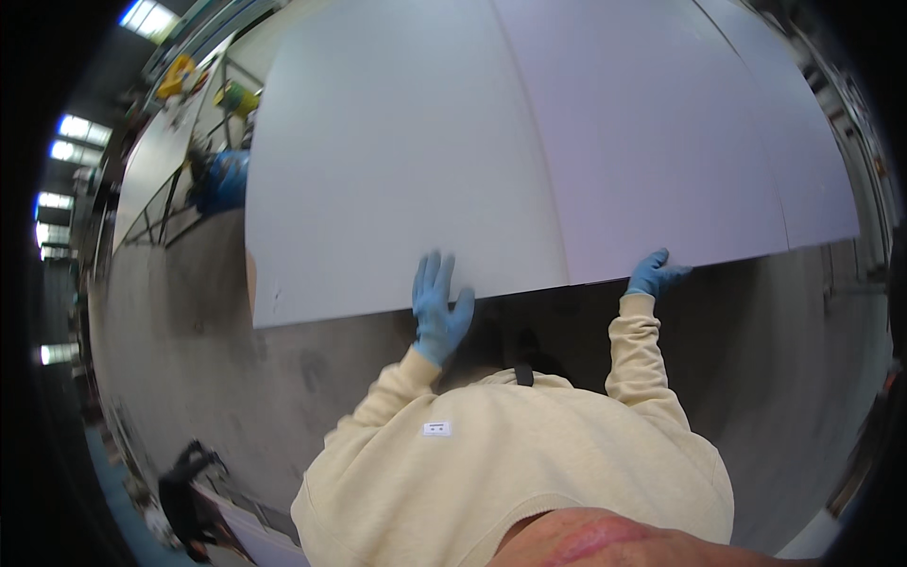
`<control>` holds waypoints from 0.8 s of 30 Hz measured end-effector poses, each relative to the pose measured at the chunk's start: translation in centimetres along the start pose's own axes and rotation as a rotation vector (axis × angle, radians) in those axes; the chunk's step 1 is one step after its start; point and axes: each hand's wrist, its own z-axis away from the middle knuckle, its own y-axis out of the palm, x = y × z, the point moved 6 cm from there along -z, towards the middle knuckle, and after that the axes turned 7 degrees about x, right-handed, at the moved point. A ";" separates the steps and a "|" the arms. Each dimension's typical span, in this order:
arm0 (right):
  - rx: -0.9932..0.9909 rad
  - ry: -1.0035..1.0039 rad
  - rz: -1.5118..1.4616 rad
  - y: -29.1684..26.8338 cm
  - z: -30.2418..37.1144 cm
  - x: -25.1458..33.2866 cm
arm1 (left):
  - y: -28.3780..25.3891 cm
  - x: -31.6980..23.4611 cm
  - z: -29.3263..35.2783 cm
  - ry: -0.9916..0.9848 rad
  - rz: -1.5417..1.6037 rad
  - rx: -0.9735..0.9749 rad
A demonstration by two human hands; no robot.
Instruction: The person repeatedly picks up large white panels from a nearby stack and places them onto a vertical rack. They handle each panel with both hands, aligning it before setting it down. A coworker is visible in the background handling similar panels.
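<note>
A large pale white panel point(397, 170) and a lilac-tinted panel point(652, 142) lie side by side in front of me, meeting along a seam. My left hand point(439, 307), in a blue glove, is at the near edge of the white panel. Its fingers are stretched out and slightly spread over the surface, with the thumb apart. Further right, my right hand point(652, 274), also blue-gloved, grips the near edge of the lilac panel; part of its fingers is hard to make out.
At the far left stands a metal-framed table point(151, 180) with a yellow object point(176, 76) on it. A blue bag-like bundle point(222, 180) sits beside the white panel. Behind me on the left, a person in dark clothes point(184, 496) is near another panel point(255, 539).
</note>
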 end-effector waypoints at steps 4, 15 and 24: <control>0.111 0.172 -0.046 -0.1 0.7 -2.2 | -2.0 1.5 13.7 -0.338 -0.005 -0.061; 0.795 -1.004 -0.018 -0.8 32.4 14.7 | -5.8 7.3 37.3 -0.741 0.321 -0.251; 1.830 -1.089 -0.019 -9.8 74.8 10.4 | -18.0 9.9 71.8 -1.200 0.058 -0.650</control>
